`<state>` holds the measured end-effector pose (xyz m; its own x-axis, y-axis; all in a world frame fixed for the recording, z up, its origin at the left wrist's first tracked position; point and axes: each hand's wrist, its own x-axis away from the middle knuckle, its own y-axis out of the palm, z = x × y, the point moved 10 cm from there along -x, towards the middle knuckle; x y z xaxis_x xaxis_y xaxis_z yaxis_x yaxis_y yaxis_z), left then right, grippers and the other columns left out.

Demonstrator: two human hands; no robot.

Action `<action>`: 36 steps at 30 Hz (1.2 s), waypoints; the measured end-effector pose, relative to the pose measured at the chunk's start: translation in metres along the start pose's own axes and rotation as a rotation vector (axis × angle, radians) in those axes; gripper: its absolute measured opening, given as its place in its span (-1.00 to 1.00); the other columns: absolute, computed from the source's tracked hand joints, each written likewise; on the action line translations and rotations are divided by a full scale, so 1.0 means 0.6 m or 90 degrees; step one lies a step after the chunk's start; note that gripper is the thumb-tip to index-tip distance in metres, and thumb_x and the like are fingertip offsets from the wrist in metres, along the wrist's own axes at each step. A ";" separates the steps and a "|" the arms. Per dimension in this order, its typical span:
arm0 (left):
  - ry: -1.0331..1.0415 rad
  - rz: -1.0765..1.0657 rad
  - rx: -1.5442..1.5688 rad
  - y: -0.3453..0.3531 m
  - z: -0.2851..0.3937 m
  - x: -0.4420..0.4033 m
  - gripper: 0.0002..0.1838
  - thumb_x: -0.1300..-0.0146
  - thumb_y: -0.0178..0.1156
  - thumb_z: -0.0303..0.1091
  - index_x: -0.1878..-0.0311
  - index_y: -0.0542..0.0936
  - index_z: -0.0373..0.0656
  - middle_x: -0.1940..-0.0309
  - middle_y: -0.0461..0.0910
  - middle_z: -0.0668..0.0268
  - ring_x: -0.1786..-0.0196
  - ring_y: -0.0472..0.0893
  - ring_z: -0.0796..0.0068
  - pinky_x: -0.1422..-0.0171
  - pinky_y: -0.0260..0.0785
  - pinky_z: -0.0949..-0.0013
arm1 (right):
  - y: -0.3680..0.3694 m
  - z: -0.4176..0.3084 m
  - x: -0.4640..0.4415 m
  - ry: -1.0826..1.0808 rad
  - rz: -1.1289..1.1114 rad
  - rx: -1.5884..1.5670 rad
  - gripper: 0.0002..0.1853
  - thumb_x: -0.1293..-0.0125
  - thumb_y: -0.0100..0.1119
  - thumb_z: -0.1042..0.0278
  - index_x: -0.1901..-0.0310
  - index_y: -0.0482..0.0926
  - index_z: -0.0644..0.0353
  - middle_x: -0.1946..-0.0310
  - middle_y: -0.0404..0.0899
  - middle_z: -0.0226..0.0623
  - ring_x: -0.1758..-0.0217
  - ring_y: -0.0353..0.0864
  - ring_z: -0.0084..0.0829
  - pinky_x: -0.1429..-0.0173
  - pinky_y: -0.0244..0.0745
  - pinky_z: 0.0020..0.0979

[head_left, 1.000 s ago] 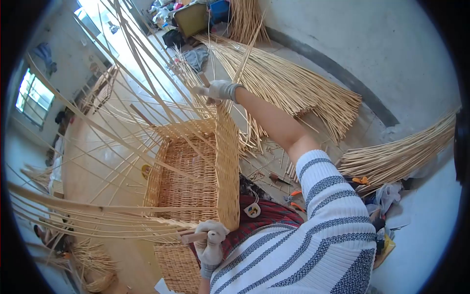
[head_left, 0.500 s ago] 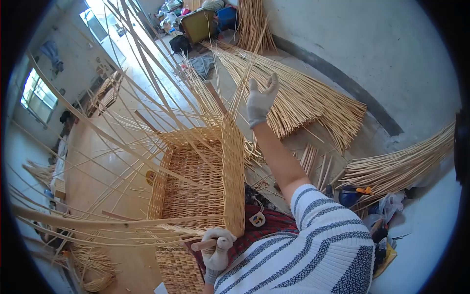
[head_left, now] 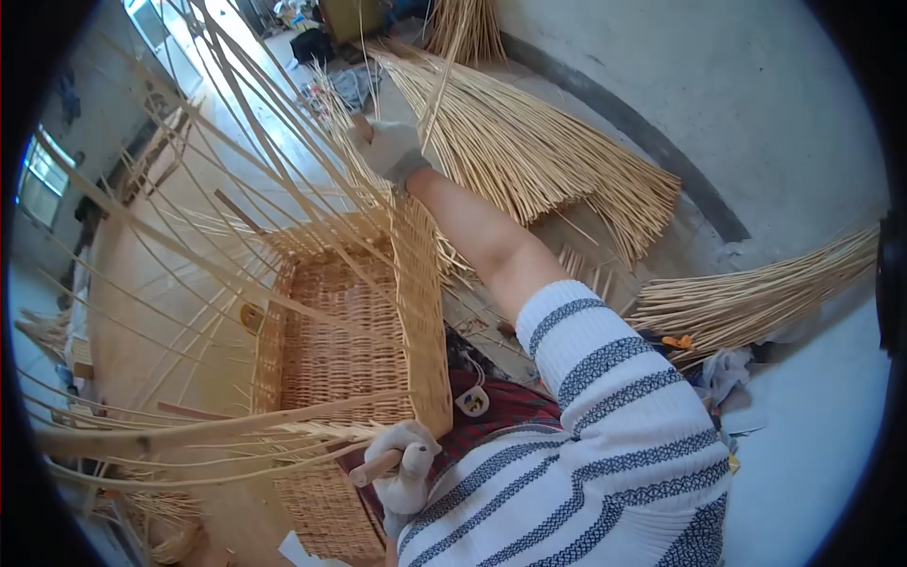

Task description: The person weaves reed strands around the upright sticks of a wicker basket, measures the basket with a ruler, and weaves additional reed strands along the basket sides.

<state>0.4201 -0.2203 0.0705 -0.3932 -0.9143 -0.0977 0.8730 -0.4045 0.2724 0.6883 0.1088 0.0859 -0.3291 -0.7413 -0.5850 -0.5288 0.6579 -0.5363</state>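
Note:
A rectangular wicker basket (head_left: 425,331) is tilted against my lap, its open side facing up and left. Long thin willow rods rise from its rim and fan out to the left. My left hand (head_left: 404,468), in a pale glove, is wrapped round a thick wooden corner stake (head_left: 376,467) at the near corner. At the far corner my right hand (head_left: 389,151), also gloved, closes on another corner stake (head_left: 362,128), whose end sticks out above the fingers. Another stake (head_left: 238,211) stands at the far left corner.
A large bundle of willow rods (head_left: 539,142) lies on the floor beyond my right arm, and another bundle (head_left: 756,288) is at the right. A second woven piece (head_left: 326,510) sits below the basket. A tape measure (head_left: 472,402) rests by my lap.
My right hand has moved left and down from open air onto the far corner stake and closed on it. My left hand keeps its grip. The view has shifted slightly.

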 end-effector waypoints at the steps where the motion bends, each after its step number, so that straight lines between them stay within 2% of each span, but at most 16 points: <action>1: -0.009 -0.001 0.003 -0.001 -0.003 0.000 -0.62 -0.31 0.26 -0.16 0.50 0.45 -0.22 0.56 0.49 0.26 0.47 0.44 0.43 0.31 0.30 0.37 | 0.004 -0.001 -0.004 -0.004 -0.015 -0.003 -0.43 -0.42 -0.17 -0.20 0.39 0.67 0.10 0.40 0.67 -0.06 0.25 0.66 0.04 0.13 0.53 -0.02; 8: 0.038 -0.047 -0.002 0.004 -0.012 0.000 -0.60 -0.31 0.29 -0.12 0.49 0.46 -0.21 0.59 0.46 0.30 0.49 0.43 0.41 0.32 0.31 0.37 | 0.007 0.007 0.004 0.006 -0.054 0.007 -0.43 -0.38 -0.11 -0.23 0.35 0.66 0.15 0.36 0.67 -0.02 0.21 0.65 0.04 0.06 0.53 -0.05; 14: -0.015 -0.003 -0.062 -0.016 0.028 0.017 -0.78 -0.32 0.23 -0.27 0.28 0.47 -0.22 0.42 0.52 0.23 0.32 0.47 0.44 0.16 0.33 0.41 | -0.032 -0.003 0.015 -0.028 -0.009 -0.041 -0.40 -0.36 -0.07 -0.29 0.38 0.64 0.15 0.40 0.66 -0.06 0.24 0.64 0.03 0.10 0.50 -0.04; 18: 0.057 0.283 0.022 -0.271 0.049 0.084 -0.63 -0.44 0.03 -0.20 -0.16 0.44 -0.26 0.09 0.56 0.09 0.04 0.60 0.31 -0.02 0.46 0.25 | -0.068 -0.046 0.054 0.011 -0.063 -0.118 -0.39 -0.32 0.01 -0.33 0.41 0.62 0.15 0.48 0.64 -0.11 0.31 0.64 -0.02 0.18 0.48 -0.08; 21: 0.081 0.428 -0.225 -0.446 0.160 0.043 -0.65 -0.49 0.07 -0.02 0.05 0.51 -0.16 0.45 0.48 0.39 0.42 0.53 0.53 0.41 0.37 0.45 | -0.050 -0.141 0.084 0.036 -0.127 -0.176 -0.39 -0.30 0.05 -0.34 0.44 0.62 0.16 0.55 0.61 -0.10 0.37 0.63 -0.05 0.22 0.47 -0.12; 22: 0.132 0.548 -0.232 -0.486 0.196 0.028 -0.72 -0.48 0.09 -0.08 0.15 0.50 -0.11 0.56 0.37 0.45 0.61 0.33 0.58 0.58 0.24 0.42 | -0.037 -0.177 0.096 0.036 -0.147 -0.198 -0.38 -0.30 0.07 -0.34 0.46 0.61 0.17 0.58 0.59 -0.10 0.39 0.63 -0.07 0.23 0.47 -0.14; 24: 0.230 0.729 -0.512 -0.701 0.202 0.030 -0.67 -0.41 0.17 -0.16 -0.06 0.51 -0.20 0.41 0.54 0.32 0.46 0.54 0.38 0.38 0.44 0.32 | 0.003 -0.245 0.127 0.023 -0.218 -0.209 -0.40 -0.28 0.10 -0.33 0.42 0.63 0.16 0.52 0.62 -0.09 0.35 0.65 -0.09 0.21 0.48 -0.14; 26: 0.368 0.842 -1.119 -0.478 0.261 -0.008 -0.48 -0.34 0.22 -0.25 -0.30 0.41 -0.26 0.01 0.60 0.07 0.00 0.62 0.15 -0.09 0.48 0.13 | 0.025 -0.298 0.134 -0.047 -0.216 -0.153 -0.43 -0.26 0.12 -0.33 0.34 0.64 0.14 0.44 0.65 -0.10 0.29 0.67 -0.12 0.18 0.50 -0.15; 27: 0.389 0.755 -1.070 -0.364 0.271 -0.037 -0.38 -0.28 0.23 -0.30 -0.39 0.35 -0.25 -0.30 0.42 -0.08 -0.38 0.40 0.06 -0.45 0.19 0.00 | 0.027 -0.313 0.136 -0.026 -0.272 -0.153 -0.48 -0.28 0.14 -0.26 0.27 0.64 0.14 0.36 0.67 -0.10 0.23 0.68 -0.10 0.13 0.52 -0.13; 28: 0.448 0.679 -1.182 -0.327 0.219 -0.074 -0.38 -0.26 0.25 -0.28 -0.36 0.37 -0.26 -0.33 0.38 -0.01 -0.45 0.29 0.08 -0.54 0.05 -0.02 | 0.040 -0.324 0.140 -0.034 -0.276 -0.157 -0.48 -0.28 0.14 -0.26 0.27 0.64 0.14 0.36 0.67 -0.10 0.23 0.68 -0.10 0.13 0.52 -0.13; 29: 0.480 0.465 -1.163 -0.243 0.199 -0.118 -0.31 -0.19 0.30 -0.23 -0.38 0.35 -0.21 -0.31 0.44 0.06 -0.36 0.41 -0.02 -0.56 0.01 -0.04 | 0.047 -0.332 0.141 -0.048 -0.240 -0.159 -0.47 -0.32 0.10 -0.24 0.24 0.63 0.16 0.34 0.67 -0.07 0.22 0.68 -0.07 0.12 0.52 -0.13; 30: 0.526 0.310 -1.201 -0.165 0.176 -0.156 -0.38 -0.19 0.30 -0.20 -0.30 0.42 -0.17 -0.22 0.52 0.08 -0.28 0.46 -0.08 -0.49 0.14 -0.03 | 0.047 -0.345 0.146 -0.066 -0.206 -0.158 -0.47 -0.36 0.06 -0.23 0.21 0.61 0.19 0.32 0.67 -0.04 0.20 0.67 -0.04 0.10 0.51 -0.12; 31: 0.418 0.263 -1.048 -0.167 0.146 -0.203 -0.44 -0.18 0.32 -0.18 -0.23 0.47 -0.16 -0.17 0.55 0.09 -0.23 0.49 -0.06 -0.41 0.23 0.01 | 0.045 -0.359 0.154 -0.065 -0.206 -0.167 -0.61 -0.41 0.10 -0.02 0.18 0.61 0.20 0.28 0.68 -0.11 0.17 0.67 -0.06 0.03 0.52 -0.12; 32: 0.318 0.214 -0.890 -0.182 0.108 -0.245 -0.49 -0.17 0.33 -0.16 -0.16 0.52 -0.14 -0.13 0.58 0.09 -0.19 0.53 -0.04 -0.33 0.33 0.05 | 0.043 -0.362 0.169 -0.076 -0.215 -0.157 -0.61 -0.41 0.10 -0.02 0.18 0.61 0.20 0.28 0.68 -0.11 0.17 0.67 -0.06 0.03 0.52 -0.12; 34: 0.269 0.194 -0.908 -0.211 0.085 -0.299 -0.51 -0.15 0.35 -0.15 -0.10 0.54 -0.17 -0.04 0.61 0.08 -0.11 0.56 -0.02 -0.22 0.39 0.08 | -0.050 -0.404 0.203 -0.307 0.043 -0.349 -0.74 -0.34 0.20 0.17 0.14 0.59 0.21 0.29 0.68 -0.16 0.17 0.67 -0.05 -0.01 0.52 -0.13; 36: 0.233 0.160 -0.939 -0.222 0.091 -0.322 -0.53 -0.12 0.37 -0.14 -0.03 0.57 -0.20 0.04 0.64 0.07 -0.02 0.59 0.00 -0.10 0.46 0.11 | -0.110 -0.413 0.254 -0.403 -0.083 -0.426 -0.80 -0.19 0.27 0.40 0.14 0.61 0.14 0.33 0.66 -0.12 0.21 0.67 -0.03 0.05 0.55 -0.12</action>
<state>0.3637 0.0112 0.1054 -0.2992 -0.8257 -0.4783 0.4909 0.2966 -0.8192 0.4795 -0.0805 0.1830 0.1490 -0.4641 -0.8731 -0.9373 0.2151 -0.2743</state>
